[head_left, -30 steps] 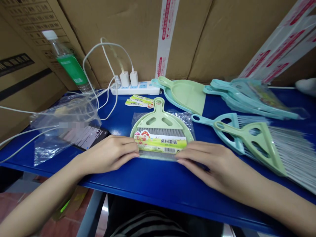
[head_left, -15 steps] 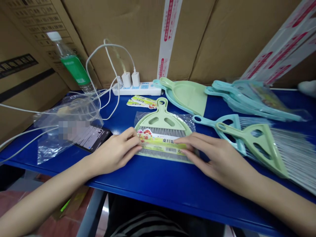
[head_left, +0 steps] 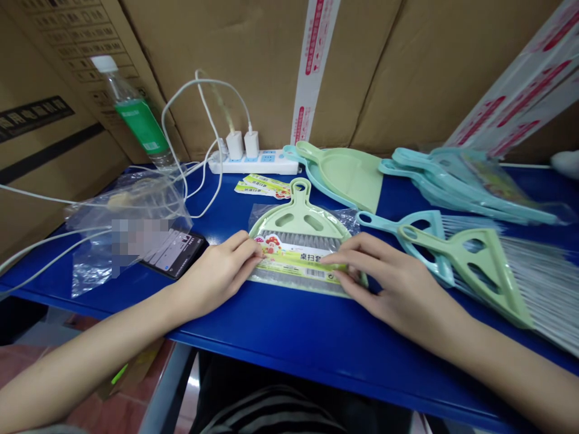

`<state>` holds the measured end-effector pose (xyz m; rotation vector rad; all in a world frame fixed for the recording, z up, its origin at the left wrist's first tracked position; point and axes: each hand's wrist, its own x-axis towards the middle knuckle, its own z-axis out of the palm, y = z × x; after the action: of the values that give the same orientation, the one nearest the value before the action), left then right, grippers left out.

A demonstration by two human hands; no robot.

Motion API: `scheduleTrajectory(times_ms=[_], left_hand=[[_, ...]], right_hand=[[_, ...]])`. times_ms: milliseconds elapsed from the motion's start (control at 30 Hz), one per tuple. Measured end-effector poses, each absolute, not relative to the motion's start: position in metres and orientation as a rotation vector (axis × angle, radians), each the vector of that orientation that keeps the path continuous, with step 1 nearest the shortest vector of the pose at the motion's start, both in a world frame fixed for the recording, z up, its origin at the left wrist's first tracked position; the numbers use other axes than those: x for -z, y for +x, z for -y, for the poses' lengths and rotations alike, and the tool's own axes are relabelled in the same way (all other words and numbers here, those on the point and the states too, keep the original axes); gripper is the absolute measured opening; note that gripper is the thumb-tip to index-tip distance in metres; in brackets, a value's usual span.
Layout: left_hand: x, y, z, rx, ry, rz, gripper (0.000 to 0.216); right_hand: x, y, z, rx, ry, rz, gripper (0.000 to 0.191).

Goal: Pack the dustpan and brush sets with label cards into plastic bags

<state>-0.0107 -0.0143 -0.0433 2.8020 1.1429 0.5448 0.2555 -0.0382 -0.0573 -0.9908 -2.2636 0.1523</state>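
Observation:
A green brush-and-dustpan set [head_left: 296, 218] lies flat in a clear plastic bag before me, handle pointing away. Across its grey bristles runs a printed label card [head_left: 294, 260] with mushroom pictures; whether it is inside or over the bag I cannot tell. At the card's left end, my left hand [head_left: 226, 265] pinches its edge, fingers closed. On the opposite side, my right hand [head_left: 384, 271] has the card's right end between thumb and fingertips, covering part of the print.
Two more label cards [head_left: 262, 186] lie behind the set, near a white power strip [head_left: 280, 163]. Loose hand brushes [head_left: 479, 265] and dustpans [head_left: 357, 172] are at right; bagged blue sets [head_left: 474, 187] lie behind. A phone [head_left: 176, 256], plastic bag [head_left: 99, 265] and bottle [head_left: 140, 123] occupy the left.
The whole view has shifted slightly. Both hands stay at the ends of the label card, the left fingers pressed a little closer together. The set stays in place.

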Motion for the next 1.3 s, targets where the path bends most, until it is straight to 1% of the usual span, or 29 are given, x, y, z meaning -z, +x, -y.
scheduleTrajectory(times_ms=[133,267,400,567,667,767,867,967,1067,1167,1300], left_hand=[[0.043,-0.010,0.013,-0.525,2.785,-1.158,0.017],[0.043,-0.009,0.012,-0.528,2.740,-1.169,0.012],[0.042,-0.008,0.011,-0.533,2.758,-1.165,0.013],[0.044,-0.010,0.011,-0.568,2.815,-1.154,0.015],[0.046,-0.011,0.013,-0.579,2.926,-1.198,0.016],[0.048,-0.012,0.013,-0.623,3.121,-1.181,0.023],[0.052,-0.012,0.011,-0.646,3.268,-0.977,0.039],[0.053,-0.011,0.010,-0.527,3.340,-0.851,0.048],[0.048,-0.008,0.011,-0.347,3.375,-0.836,0.047],[0.042,-0.004,0.013,-0.206,3.390,-0.858,0.043],[0.039,-0.001,0.013,-0.134,3.422,-0.861,0.043]], right_hand=[[0.058,0.254,0.038,-0.144,-1.009,2.257,0.024],[0.059,0.256,0.038,-0.010,-1.065,2.281,0.026],[0.059,0.258,0.039,0.080,-1.140,2.298,0.030],[0.055,0.260,0.040,0.003,-1.171,2.253,0.036],[0.052,0.261,0.039,-0.058,-1.174,2.251,0.035],[0.052,0.262,0.038,-0.044,-1.197,2.266,0.032],[0.053,0.262,0.039,0.088,-1.225,2.299,0.031],[0.053,0.259,0.042,0.353,-1.226,2.317,0.034],[0.053,0.253,0.045,0.545,-1.165,2.344,0.034],[0.056,0.245,0.046,0.599,-1.077,2.394,0.030],[0.061,0.236,0.045,0.599,-1.006,2.452,0.027]])
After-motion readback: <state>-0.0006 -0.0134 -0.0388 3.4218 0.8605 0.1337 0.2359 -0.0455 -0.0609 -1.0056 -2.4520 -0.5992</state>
